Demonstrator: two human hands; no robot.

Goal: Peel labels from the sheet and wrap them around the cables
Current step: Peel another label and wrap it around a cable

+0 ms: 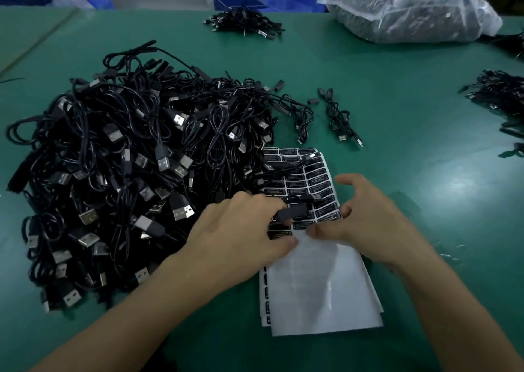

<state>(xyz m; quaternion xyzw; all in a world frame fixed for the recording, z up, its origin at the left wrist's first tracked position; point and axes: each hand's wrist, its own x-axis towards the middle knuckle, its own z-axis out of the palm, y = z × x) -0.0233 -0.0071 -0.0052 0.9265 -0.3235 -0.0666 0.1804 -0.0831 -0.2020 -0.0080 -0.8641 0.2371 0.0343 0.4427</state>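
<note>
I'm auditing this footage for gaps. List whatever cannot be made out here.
Head view:
Print on the label sheet is too small and blurred to read.
What, if anything, the right hand has in its grip: hidden by its own fingers.
The cable bundles at right: cut off by the frame edge.
The plastic bag contents: blurred by the film.

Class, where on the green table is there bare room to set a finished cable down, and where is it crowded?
Bare green table lies right of the white label sheets, and between the heap of black USB cables and the clear plastic bag. Crowded: the heap and the sheets, where the left hand holds a black cable.
</note>
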